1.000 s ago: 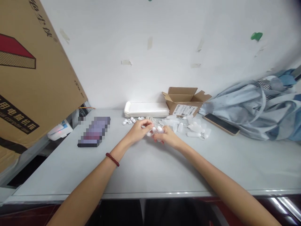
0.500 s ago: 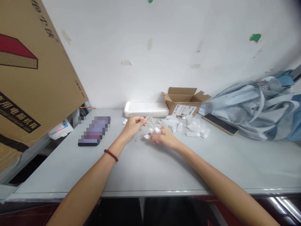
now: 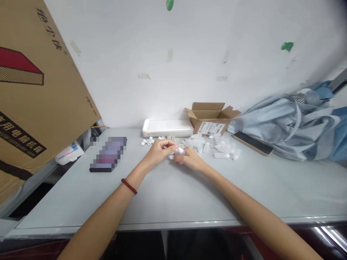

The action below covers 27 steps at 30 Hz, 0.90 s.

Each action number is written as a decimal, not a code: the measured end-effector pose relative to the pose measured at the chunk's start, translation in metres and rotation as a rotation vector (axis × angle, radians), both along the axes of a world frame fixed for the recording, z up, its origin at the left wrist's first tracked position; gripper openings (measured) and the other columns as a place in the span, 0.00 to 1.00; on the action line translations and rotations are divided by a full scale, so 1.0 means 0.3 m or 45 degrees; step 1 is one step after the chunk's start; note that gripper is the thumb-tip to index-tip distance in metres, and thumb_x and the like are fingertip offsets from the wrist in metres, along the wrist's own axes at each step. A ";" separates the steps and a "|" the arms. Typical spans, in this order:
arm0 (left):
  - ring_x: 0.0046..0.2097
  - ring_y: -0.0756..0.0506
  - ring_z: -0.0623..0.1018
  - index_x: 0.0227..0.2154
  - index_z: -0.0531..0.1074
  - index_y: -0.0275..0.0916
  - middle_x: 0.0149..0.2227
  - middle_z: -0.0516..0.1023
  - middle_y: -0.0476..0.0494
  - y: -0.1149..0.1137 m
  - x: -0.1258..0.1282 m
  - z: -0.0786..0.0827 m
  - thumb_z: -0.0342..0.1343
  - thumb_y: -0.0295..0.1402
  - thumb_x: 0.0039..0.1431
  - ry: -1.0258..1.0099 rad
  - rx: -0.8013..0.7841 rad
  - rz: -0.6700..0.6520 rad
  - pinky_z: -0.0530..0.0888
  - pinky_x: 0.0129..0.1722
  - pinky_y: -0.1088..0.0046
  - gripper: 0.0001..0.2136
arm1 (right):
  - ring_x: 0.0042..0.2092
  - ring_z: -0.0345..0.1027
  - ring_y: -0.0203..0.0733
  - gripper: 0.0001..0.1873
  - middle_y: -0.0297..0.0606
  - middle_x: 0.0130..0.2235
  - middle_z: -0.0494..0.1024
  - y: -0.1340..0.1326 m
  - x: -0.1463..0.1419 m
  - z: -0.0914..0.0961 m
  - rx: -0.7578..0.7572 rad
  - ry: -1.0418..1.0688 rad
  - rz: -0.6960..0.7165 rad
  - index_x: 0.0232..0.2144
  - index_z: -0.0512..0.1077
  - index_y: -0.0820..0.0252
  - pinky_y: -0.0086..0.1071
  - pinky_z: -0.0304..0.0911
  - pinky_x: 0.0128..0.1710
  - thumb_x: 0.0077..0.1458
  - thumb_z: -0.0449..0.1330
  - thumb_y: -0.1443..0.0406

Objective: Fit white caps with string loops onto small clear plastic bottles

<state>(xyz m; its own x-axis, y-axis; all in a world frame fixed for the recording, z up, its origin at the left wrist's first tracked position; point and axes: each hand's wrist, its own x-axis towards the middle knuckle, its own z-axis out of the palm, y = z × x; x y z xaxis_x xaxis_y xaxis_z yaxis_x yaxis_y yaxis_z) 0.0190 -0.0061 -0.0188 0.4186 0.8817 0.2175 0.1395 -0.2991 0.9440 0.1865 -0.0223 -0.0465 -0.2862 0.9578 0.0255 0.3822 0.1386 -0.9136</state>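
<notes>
My left hand (image 3: 158, 151) and my right hand (image 3: 188, 158) meet over the middle of the pale grey table (image 3: 173, 195). My right hand is curled round a small translucent white bottle (image 3: 179, 151). My left hand pinches at the bottle's top with thumb and fingertips; what it pinches is too small to make out. Just behind lie several more small white bottles (image 3: 221, 148) and a few white caps (image 3: 148, 141). A red bead bracelet (image 3: 129, 185) is on my left wrist.
A stack of white trays (image 3: 168, 128) and an open cardboard box (image 3: 210, 121) stand against the wall. A dark phone (image 3: 251, 143) and a heap of blue cloth (image 3: 298, 122) lie right. A blurred dark flat object (image 3: 108, 153) and a large leaning carton (image 3: 35, 90) are left.
My left hand had reached back toward the caps and has returned to the bottle in my right hand. The camera has tilted slightly.
</notes>
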 end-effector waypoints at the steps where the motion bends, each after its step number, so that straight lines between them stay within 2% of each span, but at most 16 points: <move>1: 0.33 0.48 0.72 0.28 0.75 0.35 0.29 0.76 0.45 0.000 0.006 -0.005 0.57 0.38 0.53 -0.007 0.020 0.028 0.66 0.35 0.72 0.10 | 0.19 0.55 0.34 0.12 0.30 0.14 0.63 0.002 0.001 -0.001 0.000 0.001 0.008 0.12 0.67 0.60 0.28 0.48 0.20 0.43 0.58 0.64; 6: 0.32 0.48 0.71 0.27 0.73 0.35 0.27 0.74 0.47 0.014 0.021 -0.029 0.54 0.36 0.53 0.066 0.175 0.171 0.65 0.34 0.72 0.09 | 0.19 0.56 0.34 0.13 0.31 0.15 0.65 0.008 -0.003 -0.003 0.010 -0.023 0.036 0.12 0.66 0.61 0.28 0.49 0.20 0.43 0.58 0.62; 11: 0.31 0.48 0.70 0.24 0.72 0.35 0.26 0.72 0.48 0.041 0.028 -0.059 0.54 0.36 0.52 0.087 0.183 0.248 0.66 0.34 0.72 0.09 | 0.18 0.55 0.33 0.14 0.30 0.12 0.63 0.005 -0.009 0.000 0.015 -0.082 -0.021 0.11 0.65 0.61 0.28 0.47 0.19 0.44 0.59 0.64; 22: 0.29 0.49 0.69 0.23 0.72 0.35 0.24 0.72 0.48 0.061 0.039 -0.079 0.58 0.38 0.46 -0.102 -0.102 0.302 0.64 0.31 0.73 0.10 | 0.19 0.56 0.33 0.16 0.29 0.13 0.63 0.002 -0.017 0.015 -0.010 -0.145 -0.056 0.10 0.65 0.61 0.28 0.49 0.20 0.44 0.60 0.64; 27: 0.26 0.51 0.65 0.22 0.72 0.35 0.21 0.69 0.50 0.073 0.006 -0.078 0.57 0.37 0.46 -0.074 -0.154 0.452 0.62 0.29 0.74 0.09 | 0.19 0.55 0.33 0.17 0.29 0.13 0.62 -0.015 -0.018 0.024 0.037 -0.176 0.009 0.11 0.64 0.61 0.29 0.48 0.21 0.45 0.61 0.61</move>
<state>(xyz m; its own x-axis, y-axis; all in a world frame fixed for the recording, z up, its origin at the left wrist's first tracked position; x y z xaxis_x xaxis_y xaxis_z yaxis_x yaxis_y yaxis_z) 0.0208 0.0158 -0.0420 0.0725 0.9904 0.1174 0.1596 -0.1277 0.9789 0.1809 -0.0268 -0.0393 -0.2959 0.9551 0.0134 0.5030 0.1677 -0.8478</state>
